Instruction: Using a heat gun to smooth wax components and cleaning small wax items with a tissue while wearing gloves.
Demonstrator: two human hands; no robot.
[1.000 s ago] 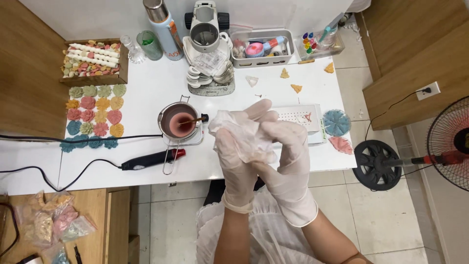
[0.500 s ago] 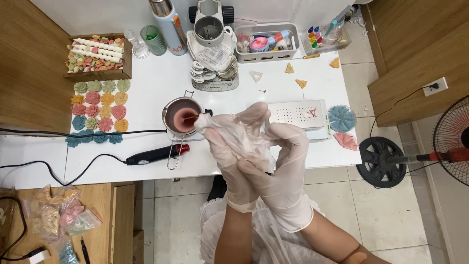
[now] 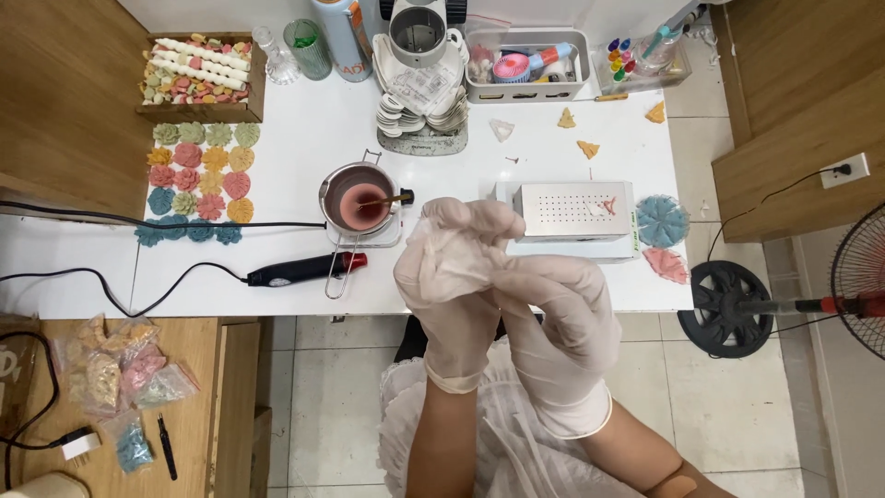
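Both the left hand (image 3: pixel 452 295) and the right hand (image 3: pixel 562 332) wore thin, milky, translucent gloves of a rubbery film, wrinkled and slack at the fingertips and faintly glossy. The worktop (image 3: pixel 295 148) was a smooth white laminate with a dull sheen, on which a small pot (image 3: pixel 358 198) of shiny metal held an opaque pink liquid and a perforated box (image 3: pixel 573 210) showed matt pale metal. The tray (image 3: pixel 198 78) and the cabinet (image 3: pixel 64 101) beside it were brown wood with visible grain.
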